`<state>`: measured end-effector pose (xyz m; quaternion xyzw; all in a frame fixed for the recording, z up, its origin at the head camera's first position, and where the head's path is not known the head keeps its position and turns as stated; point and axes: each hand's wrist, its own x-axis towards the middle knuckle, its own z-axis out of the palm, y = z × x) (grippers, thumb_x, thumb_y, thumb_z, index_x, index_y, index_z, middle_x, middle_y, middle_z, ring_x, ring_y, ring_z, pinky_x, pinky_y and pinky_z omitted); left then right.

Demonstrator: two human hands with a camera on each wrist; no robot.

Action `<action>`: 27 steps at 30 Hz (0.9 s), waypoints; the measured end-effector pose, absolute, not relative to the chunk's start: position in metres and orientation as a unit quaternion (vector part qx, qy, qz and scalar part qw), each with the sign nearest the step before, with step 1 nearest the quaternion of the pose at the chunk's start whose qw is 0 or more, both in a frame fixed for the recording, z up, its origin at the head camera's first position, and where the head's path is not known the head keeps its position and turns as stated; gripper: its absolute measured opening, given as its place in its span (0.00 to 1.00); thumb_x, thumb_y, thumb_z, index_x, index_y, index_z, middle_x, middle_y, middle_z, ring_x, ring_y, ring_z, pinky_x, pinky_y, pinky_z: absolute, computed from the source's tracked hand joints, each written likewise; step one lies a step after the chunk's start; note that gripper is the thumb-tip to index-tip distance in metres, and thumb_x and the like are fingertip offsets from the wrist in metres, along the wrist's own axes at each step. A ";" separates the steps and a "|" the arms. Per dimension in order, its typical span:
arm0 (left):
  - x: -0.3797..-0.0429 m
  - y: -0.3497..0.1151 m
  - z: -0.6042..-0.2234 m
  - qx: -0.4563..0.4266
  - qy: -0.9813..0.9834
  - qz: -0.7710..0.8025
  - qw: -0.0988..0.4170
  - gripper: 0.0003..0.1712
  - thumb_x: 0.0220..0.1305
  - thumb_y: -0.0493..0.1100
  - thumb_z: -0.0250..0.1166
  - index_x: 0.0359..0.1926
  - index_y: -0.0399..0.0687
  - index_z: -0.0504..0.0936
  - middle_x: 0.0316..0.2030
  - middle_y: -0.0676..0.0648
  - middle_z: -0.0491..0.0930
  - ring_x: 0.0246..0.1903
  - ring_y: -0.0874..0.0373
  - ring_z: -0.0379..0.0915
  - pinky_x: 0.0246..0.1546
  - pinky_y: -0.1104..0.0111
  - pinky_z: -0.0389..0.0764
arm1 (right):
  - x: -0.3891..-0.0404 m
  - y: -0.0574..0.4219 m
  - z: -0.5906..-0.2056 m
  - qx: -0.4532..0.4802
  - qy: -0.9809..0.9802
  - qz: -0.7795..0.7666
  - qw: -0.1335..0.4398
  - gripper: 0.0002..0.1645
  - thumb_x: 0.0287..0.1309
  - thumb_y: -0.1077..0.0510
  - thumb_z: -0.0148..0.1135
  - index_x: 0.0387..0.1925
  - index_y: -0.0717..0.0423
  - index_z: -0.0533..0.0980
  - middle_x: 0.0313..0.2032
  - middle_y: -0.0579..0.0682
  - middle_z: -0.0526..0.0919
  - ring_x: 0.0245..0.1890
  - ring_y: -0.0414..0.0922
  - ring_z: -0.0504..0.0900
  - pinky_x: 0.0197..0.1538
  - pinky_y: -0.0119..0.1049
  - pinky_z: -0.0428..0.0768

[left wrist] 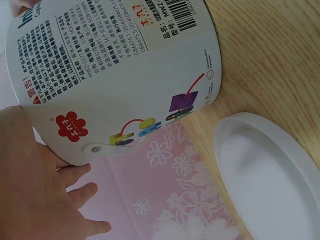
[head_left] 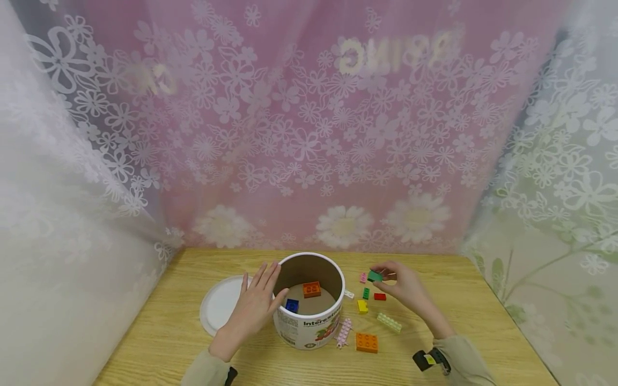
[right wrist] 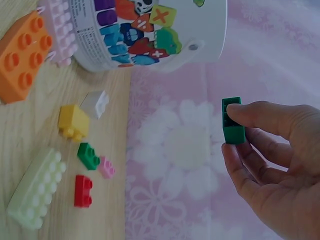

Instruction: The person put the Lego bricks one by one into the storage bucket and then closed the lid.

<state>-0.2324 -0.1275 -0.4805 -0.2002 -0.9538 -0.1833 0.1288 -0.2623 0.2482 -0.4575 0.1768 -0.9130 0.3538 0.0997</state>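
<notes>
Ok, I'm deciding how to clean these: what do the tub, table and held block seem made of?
Tub: probably plastic, though coated card is possible; smooth white wall with crisp print.
Table: wood or wood-look laminate, satin-looking, with pale grain streaks.
Held block: likely hard plastic, smooth and evenly green, with a moulded hollow side.

A pink curtain (head_left: 299, 139) with white flowers filled the upper middle of the head view, with daisies (head_left: 345, 226) near its bottom. A pale curtain (head_left: 58, 230) hung at far left, a leaf-patterned curtain (head_left: 555, 214) at far right. A wood-grain desk (head_left: 463, 289) spanned the bottom.
</notes>
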 end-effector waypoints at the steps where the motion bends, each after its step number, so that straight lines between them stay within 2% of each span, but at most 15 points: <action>1: -0.233 -0.127 -0.481 -0.200 -0.954 -0.183 0.129 0.40 0.78 0.61 0.51 0.78 0.42 0.59 0.78 0.44 0.55 0.77 0.43 0.48 0.72 0.34 0.44 | -0.264 0.245 -0.456 0.181 -0.911 0.356 0.099 0.20 0.57 0.65 0.73 0.52 0.61 0.82 0.44 0.54 0.84 0.42 0.51 0.84 0.49 0.46 0.85; 10: -0.234 -0.127 -0.482 -0.201 -0.954 -0.182 0.128 0.40 0.78 0.61 0.50 0.78 0.42 0.58 0.78 0.43 0.56 0.78 0.43 0.47 0.72 0.33 0.44 | -0.272 0.215 -0.441 0.208 -0.894 0.389 0.079 0.19 0.58 0.64 0.72 0.52 0.61 0.82 0.44 0.55 0.83 0.43 0.52 0.84 0.51 0.48 0.85; 21: -0.234 -0.128 -0.483 -0.200 -0.955 -0.177 0.130 0.40 0.78 0.62 0.49 0.79 0.43 0.58 0.78 0.45 0.55 0.78 0.43 0.48 0.72 0.34 0.44 | -0.280 0.175 -0.434 0.249 -0.874 0.409 0.074 0.19 0.59 0.65 0.72 0.52 0.62 0.83 0.43 0.55 0.83 0.43 0.53 0.84 0.51 0.46 0.85; 27: -0.234 -0.128 -0.483 -0.198 -0.954 -0.181 0.131 0.39 0.77 0.60 0.52 0.79 0.43 0.58 0.78 0.44 0.56 0.78 0.43 0.47 0.72 0.34 0.43 | -0.285 0.156 -0.439 0.278 -0.865 0.412 0.068 0.18 0.59 0.65 0.71 0.52 0.64 0.82 0.48 0.57 0.83 0.43 0.52 0.85 0.50 0.44 0.85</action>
